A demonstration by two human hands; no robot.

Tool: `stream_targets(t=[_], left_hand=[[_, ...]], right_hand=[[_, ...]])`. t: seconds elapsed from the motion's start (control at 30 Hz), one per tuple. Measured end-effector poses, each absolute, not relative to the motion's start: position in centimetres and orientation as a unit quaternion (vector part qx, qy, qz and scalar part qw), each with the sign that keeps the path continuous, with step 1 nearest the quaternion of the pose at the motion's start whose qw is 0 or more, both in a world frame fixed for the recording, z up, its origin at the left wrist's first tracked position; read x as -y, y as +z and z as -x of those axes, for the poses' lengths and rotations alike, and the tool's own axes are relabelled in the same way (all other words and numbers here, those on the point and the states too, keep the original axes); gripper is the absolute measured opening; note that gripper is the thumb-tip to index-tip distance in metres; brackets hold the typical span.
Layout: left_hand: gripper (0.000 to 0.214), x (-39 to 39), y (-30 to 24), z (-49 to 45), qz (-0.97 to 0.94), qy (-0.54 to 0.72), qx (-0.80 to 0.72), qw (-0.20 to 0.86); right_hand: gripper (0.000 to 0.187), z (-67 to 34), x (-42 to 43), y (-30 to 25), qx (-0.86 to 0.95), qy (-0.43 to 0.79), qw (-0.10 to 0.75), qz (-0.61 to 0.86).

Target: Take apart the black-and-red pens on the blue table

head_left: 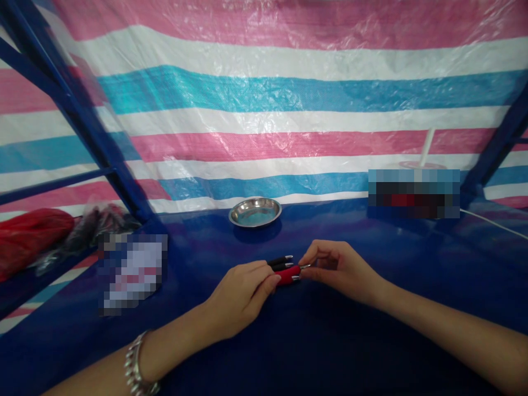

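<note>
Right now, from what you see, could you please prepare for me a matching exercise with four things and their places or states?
1. Metal dish
2. Bracelet
3. Left hand
4. Right hand

A. Pinching at a silvery tip
B. Around the left wrist
C. On the blue table, beyond both hands
D. Holding red pens and black pens

Pairs: 1-C, 2-B, 3-D, 4-A

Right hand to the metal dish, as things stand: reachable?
Probably yes: the metal dish sits on the blue table just beyond the right hand, with nothing visible between them. Those fingers seem to be pinching a silver pen tip, so they'd likely need to release it first.
</note>
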State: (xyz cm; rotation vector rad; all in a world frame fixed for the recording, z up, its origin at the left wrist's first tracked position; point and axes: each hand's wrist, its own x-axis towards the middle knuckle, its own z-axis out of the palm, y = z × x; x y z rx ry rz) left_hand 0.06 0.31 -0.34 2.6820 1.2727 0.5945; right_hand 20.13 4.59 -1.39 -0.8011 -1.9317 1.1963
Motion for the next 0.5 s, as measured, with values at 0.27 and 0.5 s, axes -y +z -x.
stream_targets(t=[0.27, 0.5], left_hand=[[0.049, -0.51, -0.28, 0.00, -0.812, 0.259, -0.452, 0.262], [0.051, -0.58, -0.39, 0.28, -0.824, 0.254, -0.438, 0.254]], right_hand=[[0.011, -20.85, -3.98, -1.82, 0.882, 0.106, 0.429, 0.162], [0.016, -20.93, -3.80, -1.61, 0.901, -0.001, 0.423, 0.094]])
